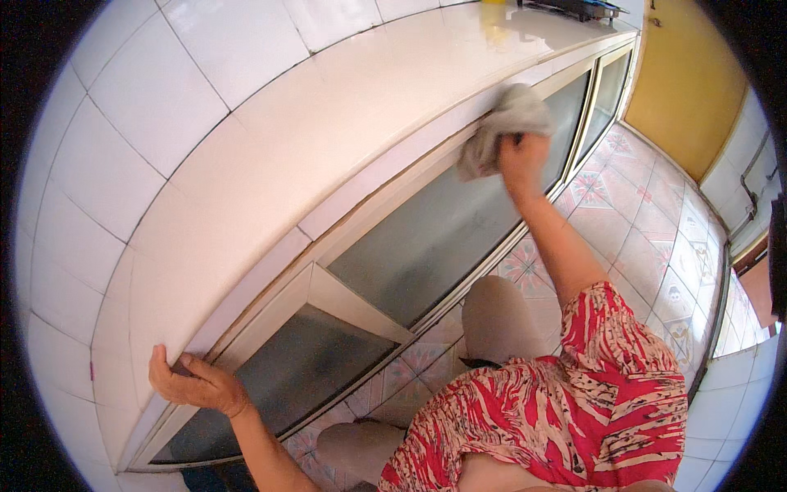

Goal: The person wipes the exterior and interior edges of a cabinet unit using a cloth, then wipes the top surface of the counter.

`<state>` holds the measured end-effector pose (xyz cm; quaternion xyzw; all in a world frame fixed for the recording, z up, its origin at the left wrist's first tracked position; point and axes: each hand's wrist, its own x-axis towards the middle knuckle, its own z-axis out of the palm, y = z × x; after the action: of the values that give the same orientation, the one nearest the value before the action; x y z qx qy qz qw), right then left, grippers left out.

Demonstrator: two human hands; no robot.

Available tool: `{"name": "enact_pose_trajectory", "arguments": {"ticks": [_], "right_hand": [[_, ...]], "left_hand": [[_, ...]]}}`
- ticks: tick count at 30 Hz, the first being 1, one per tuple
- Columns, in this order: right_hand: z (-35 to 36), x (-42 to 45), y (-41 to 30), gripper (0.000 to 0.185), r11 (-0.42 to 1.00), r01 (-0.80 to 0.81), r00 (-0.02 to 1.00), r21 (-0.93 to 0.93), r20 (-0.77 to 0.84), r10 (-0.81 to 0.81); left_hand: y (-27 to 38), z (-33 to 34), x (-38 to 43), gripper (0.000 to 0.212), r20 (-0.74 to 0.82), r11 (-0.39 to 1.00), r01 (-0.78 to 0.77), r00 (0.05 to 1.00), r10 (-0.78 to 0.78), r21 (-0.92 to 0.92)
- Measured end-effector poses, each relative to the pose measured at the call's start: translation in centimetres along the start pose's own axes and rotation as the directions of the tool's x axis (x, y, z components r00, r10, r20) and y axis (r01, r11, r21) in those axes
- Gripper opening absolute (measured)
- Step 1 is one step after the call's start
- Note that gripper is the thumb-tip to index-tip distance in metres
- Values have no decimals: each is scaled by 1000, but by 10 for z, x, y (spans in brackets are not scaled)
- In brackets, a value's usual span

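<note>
My right hand (pixel 524 161) grips a bunched grey cloth (pixel 507 123), pressed to the upper frame and glass of a sliding cabinet door (pixel 430 240) below the counter. Both cloth and hand look blurred. At the lower left, my left hand (pixel 200 384) rests on the edge of the pale countertop (pixel 295 147), fingers spread over its rim and no object seen in it. Beneath that hand is another frosted glass cabinet panel (pixel 307 363) in a light frame.
White wall tiles (pixel 184 98) run behind the counter. At its far end stand a dark gas stove (pixel 572 9) and something yellow (pixel 494 3). A yellow door (pixel 682 86) is at the upper right. Patterned floor tiles (pixel 621 227) lie beside my bent knees.
</note>
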<state>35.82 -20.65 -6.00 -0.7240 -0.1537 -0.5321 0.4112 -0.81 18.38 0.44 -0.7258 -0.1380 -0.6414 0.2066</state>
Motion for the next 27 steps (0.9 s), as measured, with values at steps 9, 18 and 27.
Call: {"name": "enact_pose_trajectory", "arguments": {"ticks": [9, 18, 27], "right_hand": [[21, -64, -114, 56, 890, -61, 996, 452, 82, 27], [34, -45, -48, 80, 952, 37, 999, 304, -17, -33], [61, 37, 84, 55, 962, 62, 993, 266, -110, -33]], "left_hand": [[-28, -10, -18, 33, -30, 996, -21, 999, 24, 88], [-30, -20, -15, 35, -1, 989, -12, 1000, 12, 147], [-33, -14, -21, 36, -43, 985, -30, 998, 38, 171]]}}
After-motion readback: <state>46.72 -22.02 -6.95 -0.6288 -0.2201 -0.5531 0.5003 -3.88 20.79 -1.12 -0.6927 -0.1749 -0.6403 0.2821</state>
